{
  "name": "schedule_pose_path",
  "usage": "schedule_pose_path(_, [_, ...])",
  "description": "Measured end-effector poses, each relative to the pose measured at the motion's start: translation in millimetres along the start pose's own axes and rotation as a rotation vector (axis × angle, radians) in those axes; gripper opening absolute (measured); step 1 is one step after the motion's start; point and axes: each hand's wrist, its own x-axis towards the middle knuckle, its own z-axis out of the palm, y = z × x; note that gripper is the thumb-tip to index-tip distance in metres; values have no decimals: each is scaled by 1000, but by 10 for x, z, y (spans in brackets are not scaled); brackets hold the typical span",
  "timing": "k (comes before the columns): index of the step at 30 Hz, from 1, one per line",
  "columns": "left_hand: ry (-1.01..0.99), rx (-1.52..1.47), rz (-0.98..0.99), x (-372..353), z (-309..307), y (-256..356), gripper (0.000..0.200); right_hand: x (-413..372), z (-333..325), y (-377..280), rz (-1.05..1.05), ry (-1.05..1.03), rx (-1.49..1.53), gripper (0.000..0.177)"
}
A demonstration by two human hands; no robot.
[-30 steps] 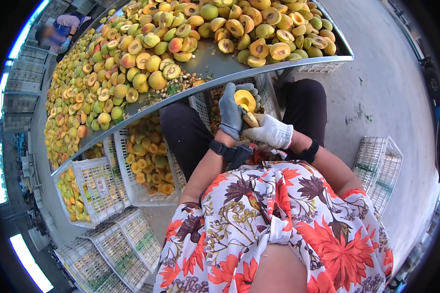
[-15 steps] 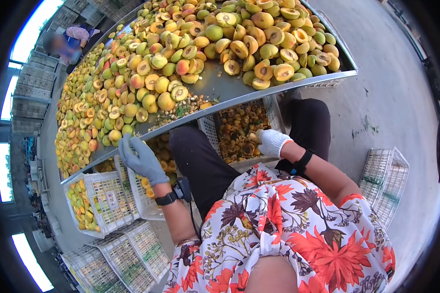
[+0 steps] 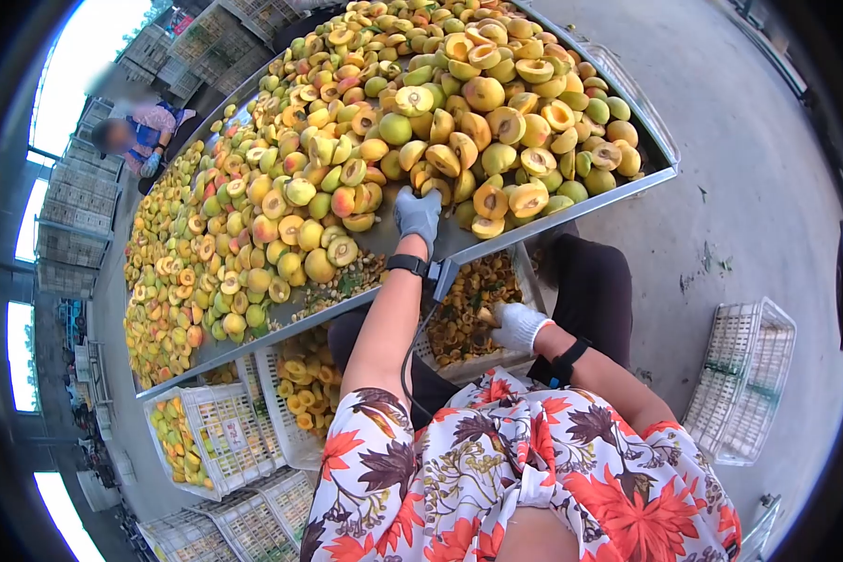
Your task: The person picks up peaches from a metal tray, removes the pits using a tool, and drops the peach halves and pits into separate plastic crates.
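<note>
My left hand (image 3: 418,220), in a grey glove, reaches over the metal table (image 3: 459,245) to the near edge of a heap of halved and whole yellow-green stone fruit (image 3: 300,192), peach-like. Its fingers are slightly apart, with the tips at the fruit halves (image 3: 443,160). Low over a crate (image 3: 529,281) of fruit pieces (image 3: 459,318), my right hand (image 3: 518,328) wears a white knit glove. Its fingers are closed round a small, pale tan thing (image 3: 487,318), mostly hidden, whose kind I cannot make out.
Loose pits and scraps (image 3: 351,279) lie by the table's front rim. Below it stand another crate of fruit halves (image 3: 300,384) and a white crate (image 3: 225,431). A crate (image 3: 740,375) rests on the floor at right. Another person (image 3: 145,136) sits at the far left.
My left hand has moved right and forward from the table's front edge to the fruit heap. My right hand stays over the crate, still closed. The view has shifted a little.
</note>
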Motion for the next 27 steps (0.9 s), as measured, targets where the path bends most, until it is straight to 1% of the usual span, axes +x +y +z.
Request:
schedule_pose_path(1, [69,-2,66,5,41,39,34,-6,-24,2,3,6,6,38])
schedule_pose_path(4, [-96,-315,-169,-84,-113,132,27,-9,-38,-11,6,14,16,38])
schedule_pose_path(7, [-118,-679,-359,-345,-524,271,24,-30,-18,-13,25,29,24,38])
schedule_pose_path(8, [-75,-806,-449,-449,-666,279,24,-36,-6,-11,34,41,32,39])
schedule_pose_path(10, [-67,-1176,-497,-646,-945,178,33,-1,51,39,29,45,42,42])
schedule_pose_path(12, [-57,-1370,-506,-942,-1154,266,37,8,120,22,29,110,118,44])
schedule_pose_path(13, [-53,-1469,-510,-1082,-1225,300,39,-5,117,-49,-1,169,120,42])
schedule_pose_path(14, [-85,-1479,-492,-1187,-1267,278,41,-27,110,-115,-36,228,165,39])
schedule_pose_path(16, [-163,-1501,-460,-1365,-1284,222,44,-44,63,-281,-102,283,253,37])
schedule_pose_path(20, [-226,-1508,-457,-1638,-1210,139,45,-250,-131,-803,-170,338,171,37])
schedule_pose_path(21, [-230,-1468,-411,-1723,-1198,170,38,-254,-126,-877,-184,347,138,37])
schedule_pose_path(24, [-236,-875,94,-1905,-1158,274,26,-197,-44,-911,-200,346,17,38])
schedule_pose_path(25, [-333,-1239,-109,-1888,-1191,266,16,-212,-45,-937,-192,333,-24,38])
schedule_pose_path(27, [-241,-846,123,-1959,-1162,284,14,-237,-46,-959,-186,316,-100,39])
